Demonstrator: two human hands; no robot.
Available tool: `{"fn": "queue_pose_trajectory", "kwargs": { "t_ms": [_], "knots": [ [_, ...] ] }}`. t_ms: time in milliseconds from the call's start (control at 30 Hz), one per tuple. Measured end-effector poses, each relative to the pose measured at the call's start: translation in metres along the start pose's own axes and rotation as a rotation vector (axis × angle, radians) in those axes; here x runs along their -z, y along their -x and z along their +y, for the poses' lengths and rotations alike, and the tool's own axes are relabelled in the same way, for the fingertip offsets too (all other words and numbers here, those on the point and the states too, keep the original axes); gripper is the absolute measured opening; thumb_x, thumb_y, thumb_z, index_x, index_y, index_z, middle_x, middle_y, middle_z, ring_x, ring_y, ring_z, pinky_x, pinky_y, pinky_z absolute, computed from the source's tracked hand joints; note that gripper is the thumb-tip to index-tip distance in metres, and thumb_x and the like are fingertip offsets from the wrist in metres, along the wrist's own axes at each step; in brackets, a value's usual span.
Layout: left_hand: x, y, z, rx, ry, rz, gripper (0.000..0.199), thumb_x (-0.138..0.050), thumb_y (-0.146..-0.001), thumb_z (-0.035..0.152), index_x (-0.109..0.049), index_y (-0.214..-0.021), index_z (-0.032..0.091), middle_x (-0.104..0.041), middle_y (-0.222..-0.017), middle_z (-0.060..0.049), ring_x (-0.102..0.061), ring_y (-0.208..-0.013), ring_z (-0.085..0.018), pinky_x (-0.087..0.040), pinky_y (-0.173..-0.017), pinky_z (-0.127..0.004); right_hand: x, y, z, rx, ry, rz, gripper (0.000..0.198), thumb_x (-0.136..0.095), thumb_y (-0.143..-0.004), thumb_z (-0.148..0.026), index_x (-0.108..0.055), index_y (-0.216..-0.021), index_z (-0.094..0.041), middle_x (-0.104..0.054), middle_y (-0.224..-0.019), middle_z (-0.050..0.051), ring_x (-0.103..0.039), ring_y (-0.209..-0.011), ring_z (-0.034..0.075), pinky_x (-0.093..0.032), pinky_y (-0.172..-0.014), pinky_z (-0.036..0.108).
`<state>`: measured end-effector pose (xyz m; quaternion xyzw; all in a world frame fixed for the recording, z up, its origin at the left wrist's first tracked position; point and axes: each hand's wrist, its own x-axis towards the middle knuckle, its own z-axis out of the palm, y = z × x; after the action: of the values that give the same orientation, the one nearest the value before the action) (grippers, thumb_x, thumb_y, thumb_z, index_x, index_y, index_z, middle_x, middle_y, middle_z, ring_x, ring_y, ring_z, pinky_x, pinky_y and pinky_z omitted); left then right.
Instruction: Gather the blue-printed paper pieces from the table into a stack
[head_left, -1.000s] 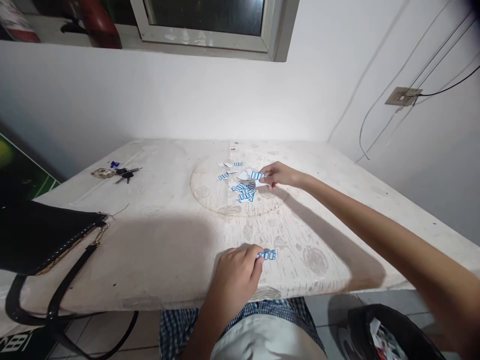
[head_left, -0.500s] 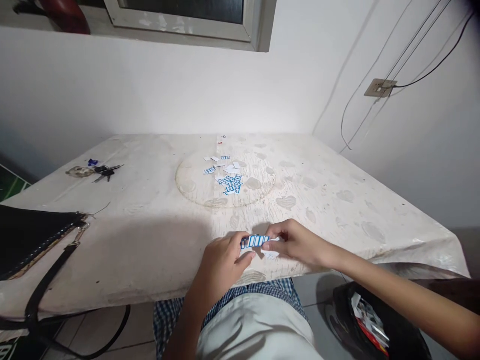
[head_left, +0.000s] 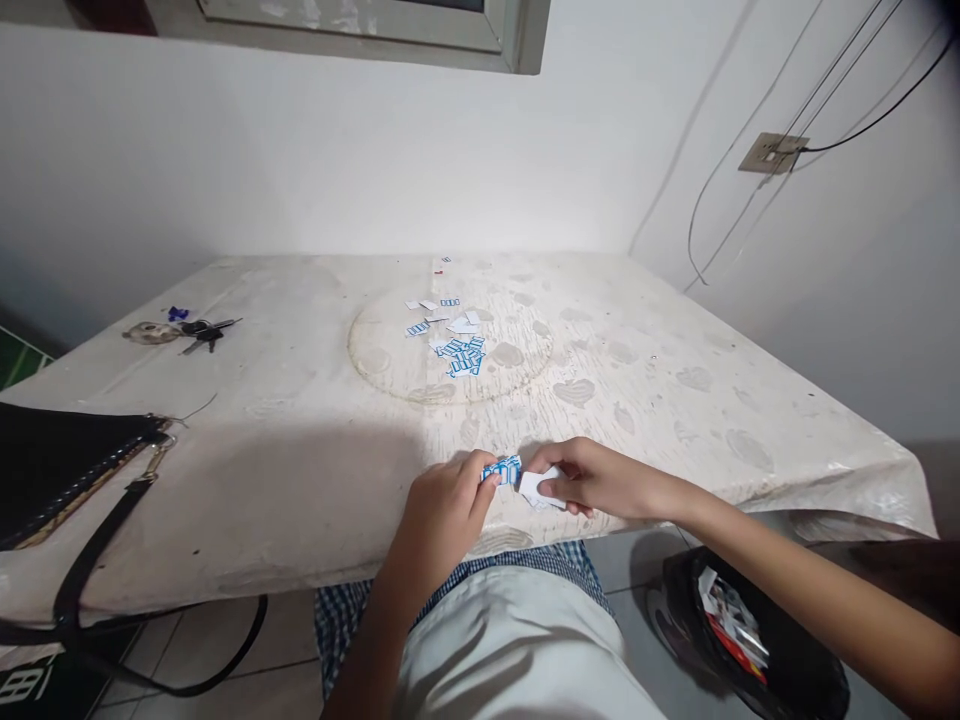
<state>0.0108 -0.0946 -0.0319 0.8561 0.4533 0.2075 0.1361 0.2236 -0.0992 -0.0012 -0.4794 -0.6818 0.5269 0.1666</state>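
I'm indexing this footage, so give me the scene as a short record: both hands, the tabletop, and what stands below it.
Left hand: grips small white paper pieces with blue printed bars
Right hand: holds plain-faced white paper pieces
Table centre: loose pile of blue-printed paper pieces, scattered pieces around it
Table left: dark-headed metal keys; shiny black bag with strap
Below, right: open black bin containing crumpled wrappers

"Paper slips (head_left: 466,358): colours?"
"White, bearing blue rectangular outlines (some show plain white)."
"Tablecloth (head_left: 255,380)?"
"Off-white, greyish fruit-like motifs."
"Handbag (head_left: 67,460)?"
"Black throughout its visible panel."
"Lower garment (head_left: 335,630)?"
"Blue-and-white check."
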Motion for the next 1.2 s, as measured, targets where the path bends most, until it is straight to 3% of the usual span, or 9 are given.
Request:
{"fn": "queue_pose_trajectory", "kwargs": {
  "t_ms": [167, 300, 467, 600, 733, 833, 933, 1067, 1200],
  "knots": [
    [0.004, 0.000, 0.004, 0.023, -0.014, -0.021, 0.013, -0.045, -0.089, 0.025, -0.052, -0.099, 0.021, -0.062, -0.073, 0.001, -0.057, -0.066, -0.014, -0.035, -0.057, -0.022, 0.002, 0.009, 0.004, -0.012, -0.084, 0.217, 0.019, -0.057, -0.082, -0.035, -0.057, -0.076, -0.017, -0.037, -0.052, -0.006, -0.031, -0.042, 0.006, -0.024, -0.039, 0.020],
    [0.005, 0.000, 0.005, 0.045, -0.002, -0.032, 0.016, -0.055, -0.084, 0.026, -0.053, -0.100, 0.022, -0.059, -0.070, 0.003, -0.056, -0.064, -0.014, -0.034, -0.055, -0.021, -0.009, 0.005, -0.003, 0.104, 0.037, 0.274, 0.022, -0.057, -0.083, -0.034, -0.059, -0.068, -0.017, -0.045, -0.056, -0.004, -0.034, -0.049, 0.008, -0.027, -0.046, 0.022],
    [0.006, -0.001, 0.004, 0.047, 0.030, -0.062, 0.023, -0.061, -0.081, 0.033, -0.053, -0.099, 0.021, -0.059, -0.072, 0.003, -0.056, -0.065, -0.014, -0.033, -0.055, -0.022, -0.021, -0.006, -0.014, 0.234, 0.056, 0.307, 0.022, -0.048, -0.089, -0.034, -0.064, -0.085, -0.018, -0.051, -0.062, -0.002, -0.036, -0.051, 0.009, -0.030, -0.049, 0.022],
    [0.008, 0.000, 0.005, 0.025, 0.068, -0.064, 0.020, -0.057, -0.083, 0.028, -0.052, -0.101, 0.022, -0.061, -0.077, 0.002, -0.057, -0.070, -0.014, -0.034, -0.057, -0.022, -0.024, -0.008, -0.009, 0.170, -0.145, 0.217, 0.026, -0.045, -0.090, -0.036, -0.062, -0.100, -0.019, -0.053, -0.066, -0.001, -0.041, -0.047, 0.008, -0.035, -0.044, 0.021],
    [0.009, 0.001, 0.005, 0.014, 0.077, -0.055, 0.020, -0.056, -0.082, 0.025, -0.051, -0.102, 0.022, -0.061, -0.081, 0.002, -0.058, -0.074, -0.015, -0.037, -0.061, -0.023, -0.025, -0.007, -0.001, 0.119, -0.180, 0.284, 0.024, -0.053, -0.085, -0.037, -0.061, -0.098, -0.019, -0.055, -0.070, 0.001, -0.045, -0.046, 0.008, -0.036, -0.040, 0.020],
    [0.008, 0.002, 0.004, 0.024, 0.069, -0.055, 0.022, -0.055, -0.083, 0.023, -0.051, -0.104, 0.022, -0.062, -0.082, 0.001, -0.059, -0.074, -0.015, -0.038, -0.062, -0.023, -0.027, -0.005, 0.001, 0.237, 0.032, 0.500, 0.015, -0.056, -0.085, -0.031, -0.061, -0.092, -0.020, -0.056, -0.068, 0.000, -0.046, -0.051, 0.010, -0.037, -0.043, 0.021],
    [0.007, 0.002, 0.003, 0.025, 0.069, -0.054, 0.022, -0.055, -0.083, 0.026, -0.052, -0.104, 0.022, -0.062, -0.081, 0.001, -0.058, -0.073, -0.015, -0.038, -0.062, -0.024, -0.031, -0.003, 0.004, 0.544, 0.364, 0.662, 0.010, -0.048, -0.089, -0.020, -0.057, -0.092, -0.019, -0.058, -0.081, 0.005, -0.055, -0.069, 0.014, -0.044, -0.055, 0.024],
    [0.005, 0.002, 0.001, 0.015, 0.089, -0.044, 0.024, -0.056, -0.081, 0.023, -0.052, -0.105, 0.024, -0.061, -0.078, 0.002, -0.058, -0.072, -0.014, -0.039, -0.063, -0.023, -0.035, -0.003, 0.012, 0.895, 0.925, 0.608, 0.019, -0.038, -0.090, -0.009, -0.054, -0.098, -0.015, -0.058, -0.082, 0.008, -0.057, -0.073, 0.018, -0.046, -0.056, 0.029],
    [0.005, 0.001, 0.001, 0.003, 0.106, -0.035, 0.020, -0.054, -0.082, 0.021, -0.052, -0.101, 0.024, -0.061, -0.080, 0.003, -0.058, -0.073, -0.013, -0.038, -0.062, -0.022, -0.037, -0.008, 0.021, 0.945, 1.130, 0.608, 0.017, -0.040, -0.089, -0.008, -0.054, -0.095, -0.015, -0.059, -0.083, 0.008, -0.056, -0.071, 0.018, -0.046, -0.057, 0.030]
  ]
}}
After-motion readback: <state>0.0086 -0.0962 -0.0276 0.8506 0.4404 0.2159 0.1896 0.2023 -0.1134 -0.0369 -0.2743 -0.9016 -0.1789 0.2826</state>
